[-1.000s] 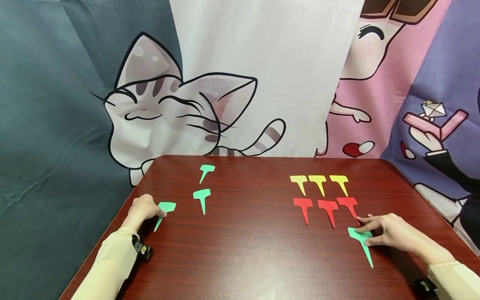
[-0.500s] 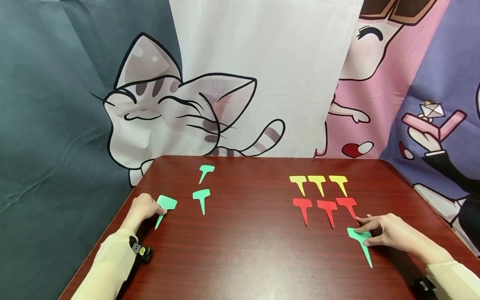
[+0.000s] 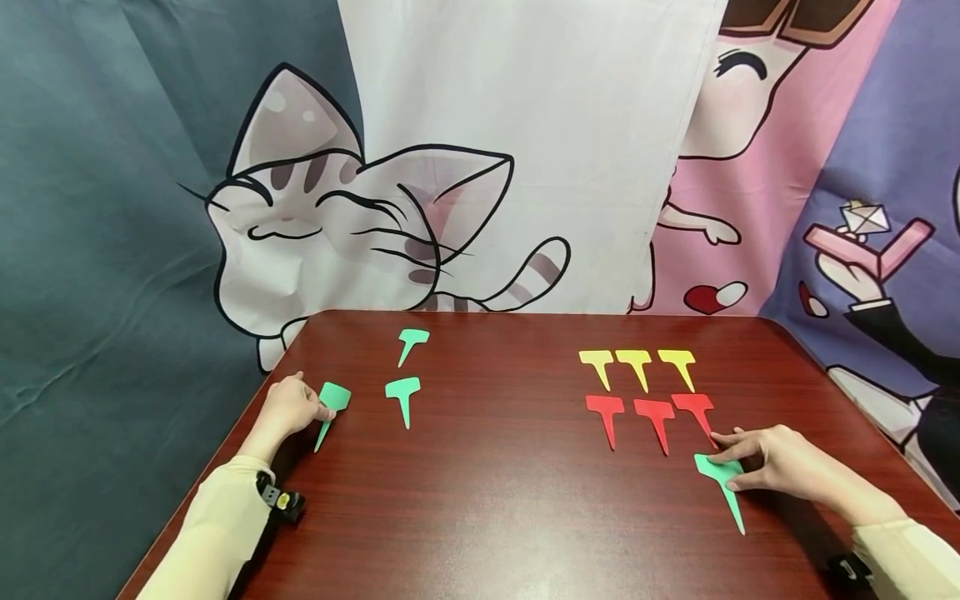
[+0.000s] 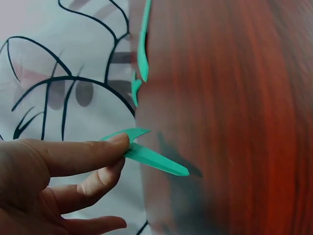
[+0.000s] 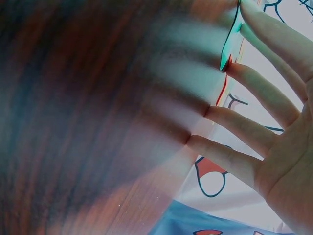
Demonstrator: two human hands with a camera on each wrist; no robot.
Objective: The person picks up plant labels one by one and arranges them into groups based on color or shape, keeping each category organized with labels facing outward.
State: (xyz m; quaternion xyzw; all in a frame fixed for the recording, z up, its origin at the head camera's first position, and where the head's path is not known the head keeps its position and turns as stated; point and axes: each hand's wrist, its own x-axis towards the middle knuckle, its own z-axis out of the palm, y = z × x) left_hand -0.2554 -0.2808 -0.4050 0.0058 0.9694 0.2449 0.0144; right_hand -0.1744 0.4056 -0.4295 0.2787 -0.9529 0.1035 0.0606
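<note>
My left hand (image 3: pixel 288 407) pinches a green T-shaped plant label (image 3: pixel 334 397) between thumb and fingers at the left of the table. In the left wrist view the stem (image 4: pixel 159 160) points down toward the wood and casts a shadow on it. At the right, a second green plant label (image 3: pixel 732 502) lies on the table under my right hand (image 3: pixel 787 467). Thumb and index fingertips rest on its head, the other fingertips touch down beyond it. From the right wrist view, the right fingers (image 5: pixel 247 129) look spread and fairly straight.
Two more green labels (image 3: pixel 413 337) lie right of my left hand, one behind the other. A row of yellow labels (image 3: pixel 633 358) sits at the back right, with a row of red labels (image 3: pixel 656 411) in front. A printed cloth (image 3: pixel 480 225) hangs behind the brown table (image 3: pixel 510 492).
My left hand has shifted slightly away from me, tilting and turning the pinched green label, whose head now stands higher. The right hand and its label have stayed in place.
</note>
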